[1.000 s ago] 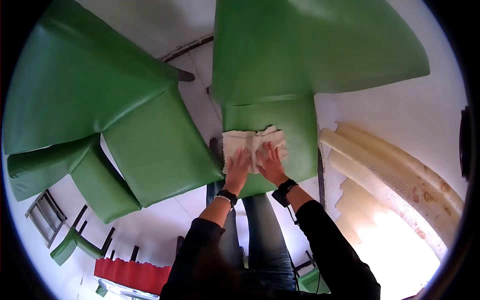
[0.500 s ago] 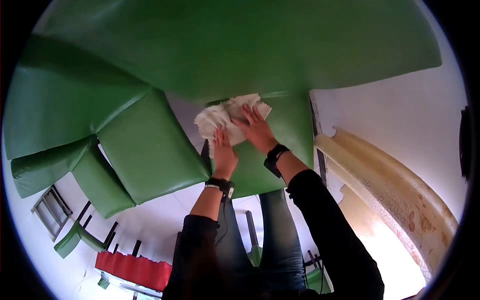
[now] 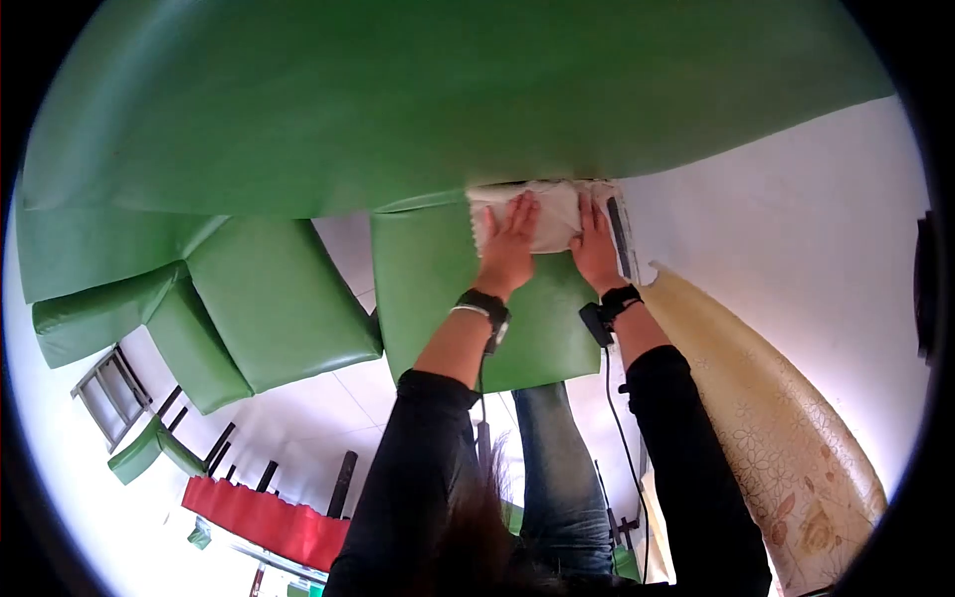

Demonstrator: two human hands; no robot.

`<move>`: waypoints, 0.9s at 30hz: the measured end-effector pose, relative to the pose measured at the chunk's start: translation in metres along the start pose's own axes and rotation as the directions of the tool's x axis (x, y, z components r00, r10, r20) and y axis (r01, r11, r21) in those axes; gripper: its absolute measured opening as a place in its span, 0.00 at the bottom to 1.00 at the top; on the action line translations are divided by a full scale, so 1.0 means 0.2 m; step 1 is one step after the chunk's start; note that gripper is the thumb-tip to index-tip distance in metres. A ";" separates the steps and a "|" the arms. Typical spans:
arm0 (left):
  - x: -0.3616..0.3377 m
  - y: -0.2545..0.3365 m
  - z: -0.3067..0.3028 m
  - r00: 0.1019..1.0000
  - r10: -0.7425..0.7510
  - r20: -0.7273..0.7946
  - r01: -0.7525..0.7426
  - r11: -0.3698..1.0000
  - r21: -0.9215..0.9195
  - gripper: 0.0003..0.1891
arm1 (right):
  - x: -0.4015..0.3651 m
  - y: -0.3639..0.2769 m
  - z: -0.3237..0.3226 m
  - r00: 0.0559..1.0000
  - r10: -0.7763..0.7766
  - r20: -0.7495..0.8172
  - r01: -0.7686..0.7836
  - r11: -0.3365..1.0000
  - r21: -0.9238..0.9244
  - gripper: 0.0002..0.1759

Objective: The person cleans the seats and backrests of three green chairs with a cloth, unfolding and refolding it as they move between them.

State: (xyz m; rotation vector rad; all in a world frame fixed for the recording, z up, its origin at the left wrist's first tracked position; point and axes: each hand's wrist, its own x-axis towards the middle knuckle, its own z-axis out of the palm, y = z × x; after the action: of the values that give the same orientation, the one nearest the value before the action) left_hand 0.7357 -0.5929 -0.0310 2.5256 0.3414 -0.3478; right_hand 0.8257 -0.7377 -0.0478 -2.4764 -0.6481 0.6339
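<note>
Compared with half a second ago, the beige cloth (image 3: 555,227) has moved from the rear left of the green seat (image 3: 428,269) to its rear right corner, and both hands have travelled rightward with it. The green backrest (image 3: 448,99) now fills more of the upper view, its lower edge close behind the cloth and bounding the seat at the back. A dark strip (image 3: 621,234) runs beside the seat's right edge, just past the cloth. To the left is a neighbouring green chair (image 3: 284,308), with a metal frame (image 3: 112,393) and a red cover (image 3: 264,522) farther off; to the right hangs a yellowish flowered fabric (image 3: 786,448). The person's dark sleeves and wristbands leave both hands uncovered. Neither grip is clamped: the left hand (image 3: 508,254) lies on the cloth with its fingers extended and fanned apart, while the right hand (image 3: 596,249) rests at the cloth's right part, fingers straight and nearer together, its thumb slightly away from them.
</note>
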 end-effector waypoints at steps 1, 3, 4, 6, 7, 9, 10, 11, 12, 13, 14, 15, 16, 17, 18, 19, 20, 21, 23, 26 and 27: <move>0.02 0.05 0.02 1.000 0.000 -0.002 0.000 1.000 -0.003 0.37 | -0.02 0.06 -0.01 1.000 -0.002 0.000 0.002 1.000 -0.004 0.35; 0.03 0.12 0.06 1.000 0.014 0.004 -0.014 1.000 -0.010 0.35 | -0.07 0.12 -0.04 0.980 -0.197 0.036 0.200 0.954 -0.223 0.36; 0.03 0.11 0.07 1.000 0.015 0.000 -0.015 1.000 -0.014 0.35 | -0.07 0.13 -0.03 0.979 -0.200 0.037 0.203 0.952 -0.228 0.36; 0.02 0.06 0.11 0.996 0.038 -0.085 -0.030 0.995 0.091 0.33 | -0.08 0.08 -0.01 0.968 -0.249 0.027 0.250 0.954 -0.164 0.37; -0.01 0.02 0.12 0.996 0.039 -0.084 -0.031 0.995 0.093 0.33 | -0.08 0.05 0.02 0.968 -0.248 0.025 0.249 0.955 -0.162 0.37; -0.07 -0.09 0.07 0.995 -0.006 -0.095 0.019 0.990 0.137 0.31 | -0.05 -0.04 0.07 0.968 -0.245 -0.056 0.233 0.958 -0.169 0.37; -0.10 -0.15 0.04 0.996 -0.002 -0.091 0.015 0.990 0.141 0.31 | -0.03 -0.09 0.10 0.969 -0.240 -0.060 0.228 0.959 -0.166 0.37; -0.14 -0.21 0.02 0.995 -0.062 -0.074 0.073 0.984 0.165 0.31 | -0.02 -0.17 0.11 0.966 -0.255 -0.032 0.242 0.945 -0.222 0.37; -0.18 -0.26 -0.01 0.991 -0.119 -0.056 0.128 0.973 0.190 0.31 | -0.02 -0.24 0.14 0.964 -0.265 -0.005 0.253 0.927 -0.276 0.38; -0.22 -0.32 -0.03 0.993 -0.110 -0.048 0.117 0.974 0.194 0.31 | -0.03 -0.32 0.17 0.967 -0.253 -0.010 0.241 0.931 -0.274 0.38; -0.27 -0.37 -0.04 0.986 -0.139 -0.090 0.155 0.966 0.207 0.31 | -0.03 -0.39 0.21 0.967 -0.253 0.025 0.251 0.935 -0.249 0.38; -0.31 -0.42 -0.06 0.977 -0.168 -0.133 0.194 0.957 0.217 0.31 | -0.04 -0.46 0.25 0.966 -0.252 0.060 0.259 0.940 -0.223 0.38; -0.35 -0.45 -0.08 0.980 -0.156 -0.124 0.181 0.958 0.220 0.31 | -0.05 -0.52 0.28 0.961 -0.266 0.075 0.276 0.939 -0.207 0.38; -0.40 -0.49 -0.11 0.969 -0.214 -0.121 0.233 0.957 0.172 0.31 | -0.06 -0.58 0.32 0.956 -0.281 0.087 0.292 0.937 -0.191 0.38; -0.45 -0.53 -0.13 0.956 -0.271 -0.115 0.284 0.951 0.123 0.31 | -0.06 -0.63 0.37 0.941 -0.325 0.094 0.338 0.924 -0.181 0.38; -0.49 -0.55 -0.15 0.960 -0.257 -0.111 0.270 0.954 0.129 0.31 | -0.08 -0.67 0.42 0.923 -0.370 0.100 0.383 0.908 -0.172 0.38; -0.54 -0.59 -0.15 0.955 -0.285 -0.082 0.289 0.956 0.042 0.31 | -0.10 -0.73 0.43 0.907 -0.394 0.152 0.416 0.895 -0.160 0.36; -0.58 -0.62 -0.16 0.948 -0.314 -0.052 0.312 0.949 -0.046 0.31 | -0.12 -0.78 0.45 0.885 -0.419 0.206 0.451 0.881 -0.146 0.34; -0.63 -0.67 -0.16 0.945 -0.325 -0.026 0.312 0.924 -0.219 0.30 | -0.14 -0.86 0.51 0.872 -0.444 0.205 0.479 0.859 -0.179 0.34; -0.69 -0.71 -0.14 0.946 -0.324 0.010 0.303 0.875 -0.377 0.31 | -0.16 -0.89 0.56 0.866 -0.459 0.200 0.498 0.829 -0.253 0.32; -0.69 -0.70 -0.13 0.940 -0.342 0.015 0.327 0.883 -0.336 0.32 | -0.15 -0.88 0.54 0.854 -0.467 0.230 0.516 0.819 -0.252 0.31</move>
State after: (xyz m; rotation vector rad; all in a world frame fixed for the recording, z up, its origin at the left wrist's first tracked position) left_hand 0.5682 -0.4875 -0.0351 2.1377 0.7922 -0.3326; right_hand 0.6884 -0.5828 -0.0214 -2.3788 -1.4947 0.5549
